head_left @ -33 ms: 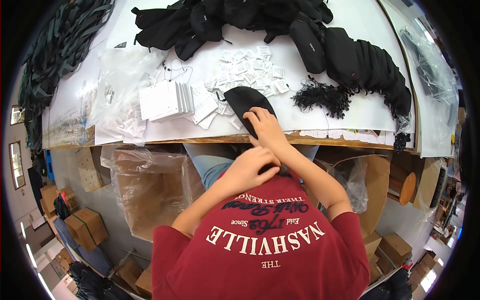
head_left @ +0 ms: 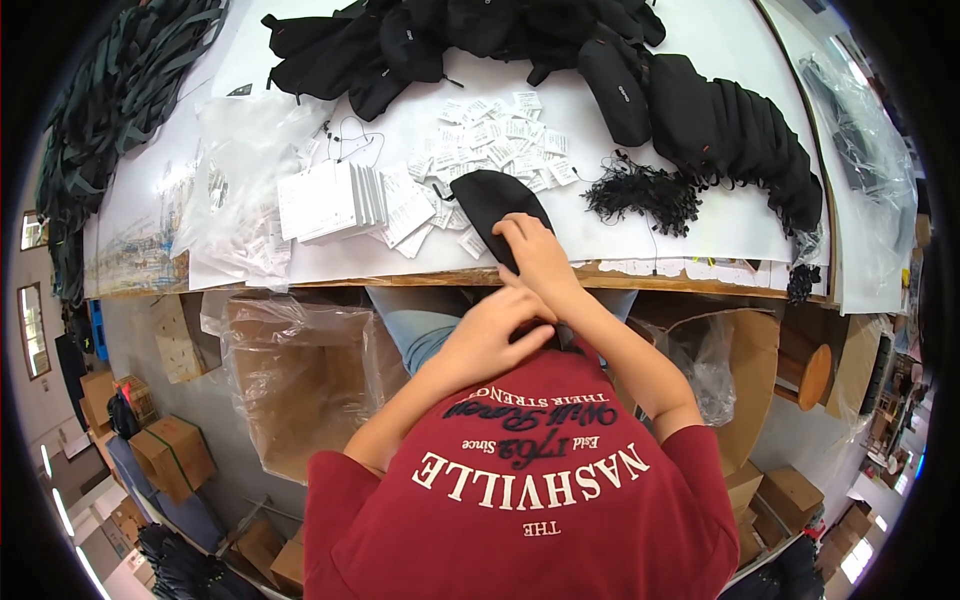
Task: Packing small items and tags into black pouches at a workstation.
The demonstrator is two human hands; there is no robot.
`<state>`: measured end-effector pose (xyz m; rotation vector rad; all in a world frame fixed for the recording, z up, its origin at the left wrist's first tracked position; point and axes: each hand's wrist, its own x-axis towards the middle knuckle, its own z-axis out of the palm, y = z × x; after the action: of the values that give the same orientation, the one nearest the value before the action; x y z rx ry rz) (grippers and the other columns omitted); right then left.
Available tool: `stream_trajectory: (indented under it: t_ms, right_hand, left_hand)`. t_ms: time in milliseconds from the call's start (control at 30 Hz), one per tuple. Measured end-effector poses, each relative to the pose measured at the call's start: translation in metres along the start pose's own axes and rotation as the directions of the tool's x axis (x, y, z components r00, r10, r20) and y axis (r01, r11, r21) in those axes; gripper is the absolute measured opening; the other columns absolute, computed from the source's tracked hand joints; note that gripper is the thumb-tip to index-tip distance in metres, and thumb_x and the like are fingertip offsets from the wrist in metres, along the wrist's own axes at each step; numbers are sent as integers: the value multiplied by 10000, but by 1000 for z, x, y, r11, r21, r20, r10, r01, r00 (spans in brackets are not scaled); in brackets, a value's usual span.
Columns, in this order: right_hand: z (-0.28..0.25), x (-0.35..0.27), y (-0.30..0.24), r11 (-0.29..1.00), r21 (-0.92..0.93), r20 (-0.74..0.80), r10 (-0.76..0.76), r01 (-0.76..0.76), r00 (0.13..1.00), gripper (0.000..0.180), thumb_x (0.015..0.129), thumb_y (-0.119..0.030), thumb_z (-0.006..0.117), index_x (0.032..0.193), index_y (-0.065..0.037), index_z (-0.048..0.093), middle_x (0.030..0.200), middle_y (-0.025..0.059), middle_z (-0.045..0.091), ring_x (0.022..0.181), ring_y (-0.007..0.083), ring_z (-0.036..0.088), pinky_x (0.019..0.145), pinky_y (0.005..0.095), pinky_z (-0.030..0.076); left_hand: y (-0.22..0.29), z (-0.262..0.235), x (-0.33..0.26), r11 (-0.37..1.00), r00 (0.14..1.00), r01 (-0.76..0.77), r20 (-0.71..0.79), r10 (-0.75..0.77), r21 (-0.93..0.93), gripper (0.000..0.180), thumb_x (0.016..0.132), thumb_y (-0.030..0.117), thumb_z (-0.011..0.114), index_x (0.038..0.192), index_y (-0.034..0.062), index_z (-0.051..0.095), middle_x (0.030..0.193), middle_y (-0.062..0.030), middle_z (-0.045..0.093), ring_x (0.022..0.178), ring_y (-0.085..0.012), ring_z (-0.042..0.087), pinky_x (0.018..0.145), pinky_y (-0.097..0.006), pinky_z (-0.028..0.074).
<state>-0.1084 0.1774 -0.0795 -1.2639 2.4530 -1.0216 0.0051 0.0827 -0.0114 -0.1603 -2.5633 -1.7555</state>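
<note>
Here, touching a black pouch with the bent fingers of the right hand, laid over its lower right side; cannot tell whether pinched by the thumb from beneath. Spreading mostly toward 11 o'clock from those fingers, over the near edge of the table. Holding the left hand at 7 o'clock from the right, thumb set apart from the other fingers; cannot tell whether gripping anything. Surrounded by loose white tags at 12 o'clock, stacked white cards at 9 and bunched black cords at 3.
</note>
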Motion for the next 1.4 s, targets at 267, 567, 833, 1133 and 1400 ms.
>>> stream_trajectory:
  t_ms: [267, 567, 833, 1133, 1400]
  right_hand:
    - [-36, -12, 11, 838, 491, -191, 369, -237, 910, 141, 831, -46, 615, 949, 18, 575, 846, 135, 661, 777, 219, 669, 710, 297, 501]
    - [-59, -48, 2, 685, 662, -137, 509, -304, 850, 133, 850, -40, 622, 958, 27, 585, 858, 66, 661, 783, 110, 632, 703, 248, 490]
    - [-71, -34, -16, 688, 651, -103, 496, -319, 862, 128, 864, -44, 618, 973, 18, 593, 864, 44, 645, 763, 89, 599, 702, 230, 482]
    - [-78, -38, -31, 768, 571, -107, 419, -290, 902, 136, 843, -41, 618, 968, 13, 622, 829, 80, 679, 726, 121, 649, 646, 252, 501]
    - [-92, -42, -62, 925, 337, -180, 247, -176, 952, 156, 836, -48, 621, 991, -35, 636, 866, 126, 674, 765, 261, 668, 661, 307, 511]
  left_hand:
    - [-49, -29, -11, 859, 970, 242, -93, -224, 452, 371, 876, 229, 596, 1194, 44, 543, 1228, -141, 553, 1182, -313, 474, 997, -397, 362]
    - [-16, -37, 13, 907, 989, 126, -125, -81, 402, 460, 884, 231, 598, 1285, 32, 492, 1283, -167, 522, 1223, -346, 455, 1024, -437, 343]
    - [136, -70, 25, 572, 809, -486, -92, 581, -661, 278, 655, -117, 582, 903, -17, 660, 912, -98, 638, 741, -250, 614, 628, -311, 496]
    - [131, -79, 21, 746, 951, -97, 159, 265, -659, 102, 769, 19, 614, 858, 52, 653, 865, -130, 651, 782, -265, 631, 640, -331, 539]
    - [23, -43, 19, 767, 978, -184, 32, 208, 615, 333, 702, 83, 682, 1029, 110, 623, 1087, -19, 558, 1099, -223, 490, 923, -384, 337]
